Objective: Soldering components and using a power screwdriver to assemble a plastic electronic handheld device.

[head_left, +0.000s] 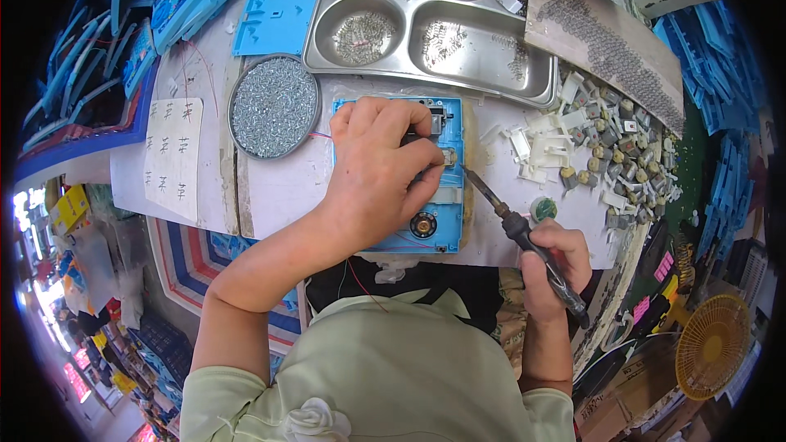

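Left hand (378, 165) presses on blue plastic panel (446, 217); right hand (550, 266) holds soldering iron (524, 237), tip at panel edge.

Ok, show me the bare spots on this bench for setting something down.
Bare white bench lies between the paper sheet, the round screw tin and the blue housing under the left hand. Right of the soldering iron, small parts crowd it; the steel tray fills the back.
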### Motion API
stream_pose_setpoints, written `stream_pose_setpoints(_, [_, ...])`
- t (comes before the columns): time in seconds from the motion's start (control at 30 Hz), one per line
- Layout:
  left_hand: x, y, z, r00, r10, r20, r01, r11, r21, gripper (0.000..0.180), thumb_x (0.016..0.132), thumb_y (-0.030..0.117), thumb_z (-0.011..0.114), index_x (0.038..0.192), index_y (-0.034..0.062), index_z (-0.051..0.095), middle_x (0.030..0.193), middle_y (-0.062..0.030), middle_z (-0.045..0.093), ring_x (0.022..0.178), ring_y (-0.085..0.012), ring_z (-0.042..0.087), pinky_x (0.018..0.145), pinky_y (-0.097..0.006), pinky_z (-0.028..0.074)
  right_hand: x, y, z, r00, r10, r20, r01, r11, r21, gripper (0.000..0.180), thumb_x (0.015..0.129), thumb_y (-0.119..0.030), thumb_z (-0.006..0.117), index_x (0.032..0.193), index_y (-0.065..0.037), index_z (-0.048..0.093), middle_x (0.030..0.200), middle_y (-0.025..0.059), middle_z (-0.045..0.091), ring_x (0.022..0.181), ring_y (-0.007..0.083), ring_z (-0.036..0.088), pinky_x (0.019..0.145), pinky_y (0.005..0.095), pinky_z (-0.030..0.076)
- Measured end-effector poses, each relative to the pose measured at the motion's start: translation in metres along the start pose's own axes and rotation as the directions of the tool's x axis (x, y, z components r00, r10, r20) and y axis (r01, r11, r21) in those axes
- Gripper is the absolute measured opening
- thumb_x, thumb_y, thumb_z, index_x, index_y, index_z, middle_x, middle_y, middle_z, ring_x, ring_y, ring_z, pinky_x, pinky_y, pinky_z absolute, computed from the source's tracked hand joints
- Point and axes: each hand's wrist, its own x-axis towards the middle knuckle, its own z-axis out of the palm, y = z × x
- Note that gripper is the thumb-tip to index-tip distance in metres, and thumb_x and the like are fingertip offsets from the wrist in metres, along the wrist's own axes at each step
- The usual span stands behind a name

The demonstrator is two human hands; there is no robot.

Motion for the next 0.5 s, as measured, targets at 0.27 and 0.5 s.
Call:
stream_pose_setpoints(0.27, [0.003,0.001,-0.003,1.000,0.007,0.026,-0.007,1.000,0.003,0.019,0.069,0.011,0.081,0.086,0.0150,0.072,0.105,-0.0041,0.057,0.102,-0.0289,0.051,0.092,-0.045,0.033,0.009,-0.001,0.004,0.997,-0.059,0.051,0.060,0.998,-0.028,0.024,0.086,-0.005,0.076,0.106,0.001,0.063,0.079,0.0076,0.061,0.068,0.0145,0.051,0.062,0.0281,0.038])
stream_pose_setpoints(0.5, [0.003,0.001,-0.003,1.000,0.003,0.025,-0.003,1.000,-0.007,0.019,0.070,0.012,0.081,0.086,0.0149,0.072,0.104,-0.0029,0.057,0.102,-0.0274,0.052,0.091,-0.045,0.033,0.011,0.000,0.004,0.992,-0.105,0.075,0.110,0.992,-0.061,0.023,0.084,-0.003,0.075,0.104,0.001,0.064,0.076,0.0065,0.059,0.064,0.0138,0.048,0.058,0.0275,0.035])
